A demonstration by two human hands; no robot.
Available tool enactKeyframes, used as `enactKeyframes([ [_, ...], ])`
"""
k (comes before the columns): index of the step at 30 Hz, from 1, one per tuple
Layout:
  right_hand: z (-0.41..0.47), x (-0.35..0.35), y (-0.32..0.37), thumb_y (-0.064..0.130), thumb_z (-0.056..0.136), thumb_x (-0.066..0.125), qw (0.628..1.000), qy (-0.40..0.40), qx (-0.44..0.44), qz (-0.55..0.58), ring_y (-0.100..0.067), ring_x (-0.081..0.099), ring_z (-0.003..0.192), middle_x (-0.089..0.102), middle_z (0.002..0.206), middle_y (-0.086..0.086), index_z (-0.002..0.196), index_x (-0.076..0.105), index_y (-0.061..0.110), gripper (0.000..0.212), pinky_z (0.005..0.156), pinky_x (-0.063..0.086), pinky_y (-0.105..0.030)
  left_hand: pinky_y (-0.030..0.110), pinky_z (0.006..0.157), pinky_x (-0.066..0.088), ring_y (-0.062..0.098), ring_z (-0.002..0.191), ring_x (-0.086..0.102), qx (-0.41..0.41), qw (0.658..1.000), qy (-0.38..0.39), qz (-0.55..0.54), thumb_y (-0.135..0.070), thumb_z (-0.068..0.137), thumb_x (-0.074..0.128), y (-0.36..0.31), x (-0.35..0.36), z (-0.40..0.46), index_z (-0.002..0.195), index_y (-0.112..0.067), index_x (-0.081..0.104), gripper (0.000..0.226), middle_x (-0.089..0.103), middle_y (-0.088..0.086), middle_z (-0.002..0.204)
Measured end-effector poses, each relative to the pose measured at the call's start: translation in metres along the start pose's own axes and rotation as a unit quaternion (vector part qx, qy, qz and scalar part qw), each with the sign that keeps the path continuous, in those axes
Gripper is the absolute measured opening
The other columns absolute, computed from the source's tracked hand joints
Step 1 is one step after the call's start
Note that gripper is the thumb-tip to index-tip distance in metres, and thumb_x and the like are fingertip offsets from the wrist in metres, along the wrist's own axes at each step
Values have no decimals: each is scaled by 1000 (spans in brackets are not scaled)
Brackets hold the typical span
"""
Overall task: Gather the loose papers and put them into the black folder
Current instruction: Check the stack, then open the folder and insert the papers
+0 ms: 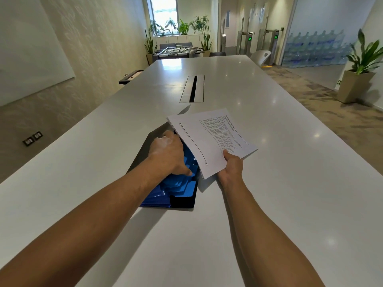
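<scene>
The black folder lies open on the white table, showing several blue inner pockets. My left hand reaches into it, fingers curled among the blue pockets and holding them apart. A stack of printed white papers is held by my right hand at its near corner. The stack tilts, its left edge dipping into the folder beside my left hand.
A metal cable hatch is set into the table's middle, beyond the papers. A white chair stands at the far right corner. Potted plants and a foosball table stand off the table.
</scene>
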State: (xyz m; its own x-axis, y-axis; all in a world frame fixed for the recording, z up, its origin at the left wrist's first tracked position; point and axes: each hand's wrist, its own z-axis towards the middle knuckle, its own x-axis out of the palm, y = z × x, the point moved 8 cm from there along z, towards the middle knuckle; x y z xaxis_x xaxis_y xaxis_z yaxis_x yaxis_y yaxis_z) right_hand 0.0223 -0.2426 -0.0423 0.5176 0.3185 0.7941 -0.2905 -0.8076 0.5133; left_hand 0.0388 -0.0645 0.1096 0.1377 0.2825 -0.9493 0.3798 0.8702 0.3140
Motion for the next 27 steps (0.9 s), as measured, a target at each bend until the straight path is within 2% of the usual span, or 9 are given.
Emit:
enactKeyframes([
  [5,-5,1,1,0,93,58,1000,-2,3,2,-33,63,110,64,127,-12,141,48,24,55,91,54,-53,38,74,52,30,100,60,11,1000,-2,-22,-51,67,76,-9,2,-6,135,-4,37,91,43,17,130],
  [8,-7,1,3,0,93,59,1000,-7,2,-10,-33,63,109,64,126,-11,140,49,24,54,91,55,-52,34,66,45,29,97,60,2,999,-9,-52,-32,73,73,-2,-5,-6,126,-2,46,67,49,16,122],
  [10,-9,1,5,0,92,59,1000,-12,2,-17,-32,64,107,65,125,-11,140,50,23,54,85,58,-47,30,62,42,24,85,59,2,996,-18,-87,-21,75,69,8,-12,-4,108,-5,54,39,56,11,108],
  [12,-12,1,6,-2,91,59,1000,-14,-1,-24,-31,66,105,65,124,-10,141,49,21,56,79,60,-42,26,52,37,18,66,52,-4,993,-23,-115,-13,76,63,21,-18,-3,84,-9,54,13,54,4,86],
  [15,-14,0,19,-3,88,61,995,-35,-28,-93,-30,68,98,66,120,-11,139,46,18,57,73,61,-39,26,45,29,16,61,44,-11,990,-23,-137,-9,77,58,35,-16,-3,72,-15,43,17,43,2,76],
  [19,-20,14,59,-9,88,53,967,-31,-127,-219,-26,67,98,63,117,-8,125,42,23,50,78,61,-42,27,50,32,17,63,44,-20,986,-27,-161,-9,78,59,43,-7,-5,83,-13,47,13,40,0,73],
  [21,-31,29,80,-11,87,50,944,-10,-181,-276,-19,65,99,63,116,-2,126,44,21,51,74,60,-29,28,53,33,18,67,44,-16,984,-34,-173,-9,79,59,43,-6,-4,88,-13,44,18,37,-2,72],
  [24,-50,47,102,-10,85,48,900,7,-246,-361,-5,59,92,59,105,13,130,45,22,55,56,48,-5,26,50,31,18,70,44,-11,981,-42,-191,-12,82,62,44,-7,-4,93,-17,40,25,36,-4,71],
  [27,-64,61,110,-2,88,53,868,25,-272,-415,2,55,83,54,95,24,129,45,25,50,45,41,0,27,54,35,17,67,45,-10,981,-42,-192,-14,83,64,42,-6,-3,89,-15,44,21,41,-2,72],
])
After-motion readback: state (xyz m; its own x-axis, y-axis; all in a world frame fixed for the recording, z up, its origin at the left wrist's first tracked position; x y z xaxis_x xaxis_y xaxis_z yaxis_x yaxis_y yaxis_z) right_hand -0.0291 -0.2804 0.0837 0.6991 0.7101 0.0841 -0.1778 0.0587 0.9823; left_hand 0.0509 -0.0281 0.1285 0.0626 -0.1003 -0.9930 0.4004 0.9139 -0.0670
